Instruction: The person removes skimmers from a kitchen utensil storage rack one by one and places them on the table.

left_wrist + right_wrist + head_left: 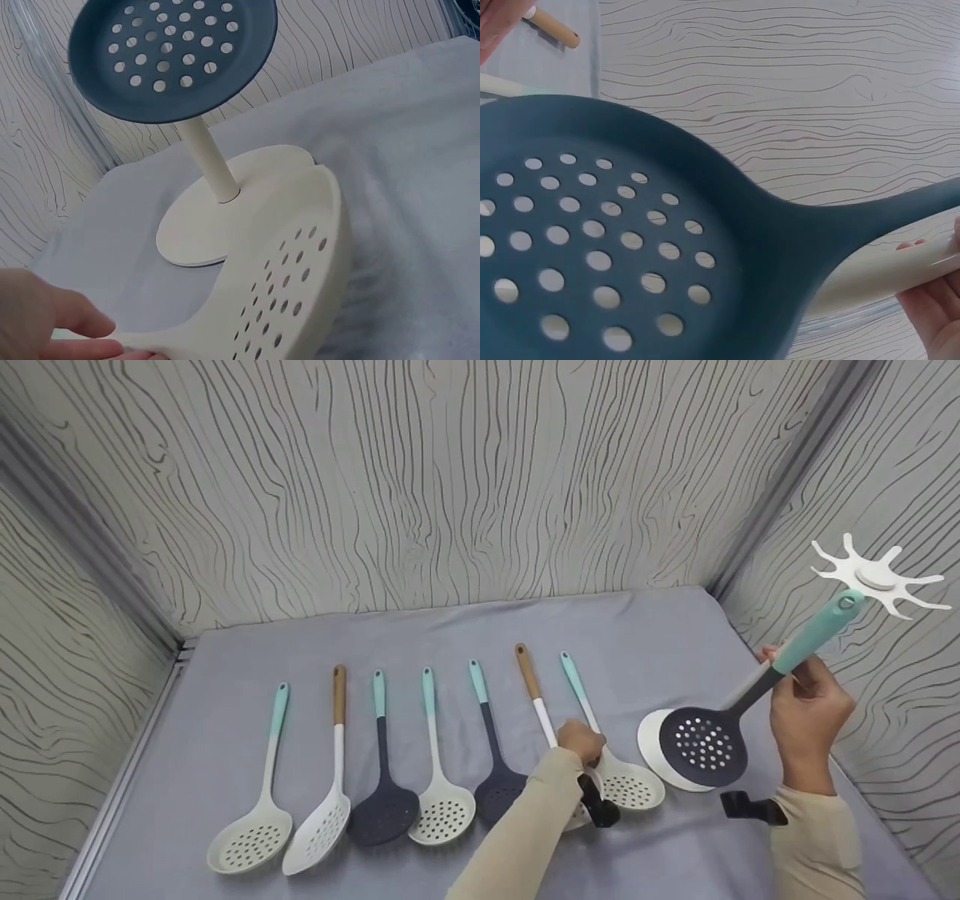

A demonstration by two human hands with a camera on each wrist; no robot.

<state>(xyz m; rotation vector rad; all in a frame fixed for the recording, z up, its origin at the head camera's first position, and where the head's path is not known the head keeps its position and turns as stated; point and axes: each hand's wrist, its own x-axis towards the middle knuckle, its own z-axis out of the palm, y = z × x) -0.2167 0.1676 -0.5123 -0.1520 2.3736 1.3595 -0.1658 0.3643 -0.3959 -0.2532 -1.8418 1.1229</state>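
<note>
My right hand (810,705) grips the pole (885,281) of a white utensil stand, which has a round base (654,746) and a top with curved hooks (874,576). From that top hangs a dark blue skimmer (705,746) with a mint handle, its perforated head in front of the base. My left hand (581,741) pinches the neck of a cream skimmer (634,786) with a mint handle, at the right end of a row. In the left wrist view, that cream head (289,285) tilts close to the stand's base (187,229).
Left of my left hand lie several more skimmers: a white one (540,712) with a brown handle, partly under my forearm, dark ones (386,814), cream ones (442,814) and another white one (322,832). They rest on grey cloth (480,630); wood-patterned panels (450,487) enclose the table.
</note>
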